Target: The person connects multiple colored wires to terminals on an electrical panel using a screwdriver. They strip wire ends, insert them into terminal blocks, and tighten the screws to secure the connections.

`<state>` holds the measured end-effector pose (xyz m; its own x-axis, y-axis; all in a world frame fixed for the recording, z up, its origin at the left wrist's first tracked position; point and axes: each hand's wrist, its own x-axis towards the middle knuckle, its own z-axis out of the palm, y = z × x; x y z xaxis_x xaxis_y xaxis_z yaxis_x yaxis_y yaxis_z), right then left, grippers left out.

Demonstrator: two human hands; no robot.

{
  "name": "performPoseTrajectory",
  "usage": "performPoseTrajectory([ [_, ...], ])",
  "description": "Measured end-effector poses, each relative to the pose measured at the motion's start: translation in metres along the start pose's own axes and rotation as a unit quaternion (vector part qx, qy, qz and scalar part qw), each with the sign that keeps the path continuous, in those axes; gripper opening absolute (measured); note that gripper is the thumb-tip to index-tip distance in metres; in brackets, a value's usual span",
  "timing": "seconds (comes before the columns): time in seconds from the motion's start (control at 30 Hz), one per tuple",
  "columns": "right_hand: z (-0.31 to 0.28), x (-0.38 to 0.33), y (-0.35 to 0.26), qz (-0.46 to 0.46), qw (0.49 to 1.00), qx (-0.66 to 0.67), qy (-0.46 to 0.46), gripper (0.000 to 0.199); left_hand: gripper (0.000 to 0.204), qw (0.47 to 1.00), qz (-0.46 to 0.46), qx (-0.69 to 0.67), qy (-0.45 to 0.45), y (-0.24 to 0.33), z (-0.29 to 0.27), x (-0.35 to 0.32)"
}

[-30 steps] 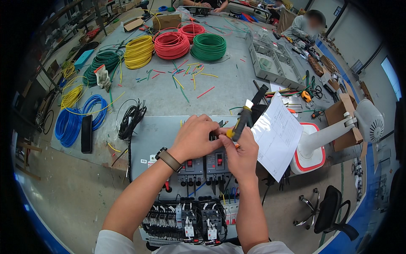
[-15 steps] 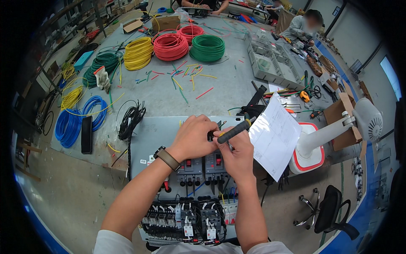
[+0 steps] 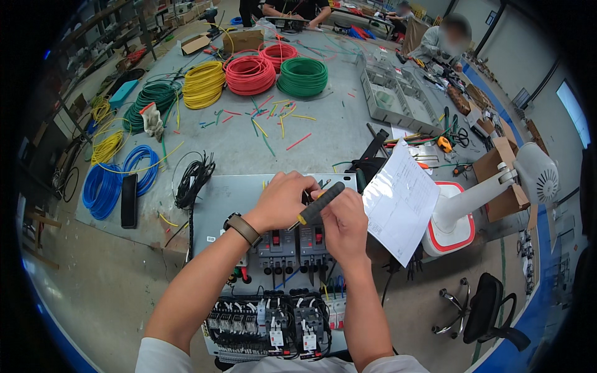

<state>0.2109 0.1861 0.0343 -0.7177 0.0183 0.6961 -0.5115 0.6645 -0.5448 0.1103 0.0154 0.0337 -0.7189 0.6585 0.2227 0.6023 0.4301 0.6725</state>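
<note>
A screwdriver (image 3: pixel 321 203) with a dark grey and yellow handle is held in my right hand (image 3: pixel 344 224), its fingers closed. Its shaft points down to the left, over the grey circuit breakers. My left hand (image 3: pixel 286 200) is closed at the upper end of the breakers, fingertips beside my right hand's; what they pinch is hidden. Below my wrists, the left circuit breaker (image 3: pixel 277 250) and the right circuit breaker (image 3: pixel 312 251) show red switches. They are mounted on a light metal panel (image 3: pixel 239 186), with wired contactors (image 3: pixel 273 326) lower down.
A printed sheet (image 3: pixel 401 202) leans right of the panel, before a white fan-like device (image 3: pixel 451 221). Behind lie yellow (image 3: pixel 204 85), red (image 3: pixel 250 76) and green wire coils (image 3: pixel 302 78), plus wire scraps. A phone (image 3: pixel 129 200) lies left. Other people work at the far side.
The screwdriver has swung round in my right hand: its shaft end pointed up to the right and now points down to the left. My left hand stays in nearly the same place.
</note>
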Motion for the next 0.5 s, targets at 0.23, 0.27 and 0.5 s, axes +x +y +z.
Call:
performPoseTrajectory([
  [0.23,0.007,0.002,-0.001,0.031,0.997,0.047,0.053,0.017,0.03,0.999,-0.018,-0.046,0.024,-0.002,0.002,0.002],
  [0.27,0.008,0.003,-0.001,0.042,0.996,0.059,0.06,0.018,0.028,0.997,-0.027,-0.063,0.028,-0.002,0.003,0.003],
  [0.5,0.012,0.004,-0.008,0.119,0.98,0.128,0.099,0.019,0.017,0.976,-0.044,-0.212,0.029,-0.003,-0.003,0.0],
])
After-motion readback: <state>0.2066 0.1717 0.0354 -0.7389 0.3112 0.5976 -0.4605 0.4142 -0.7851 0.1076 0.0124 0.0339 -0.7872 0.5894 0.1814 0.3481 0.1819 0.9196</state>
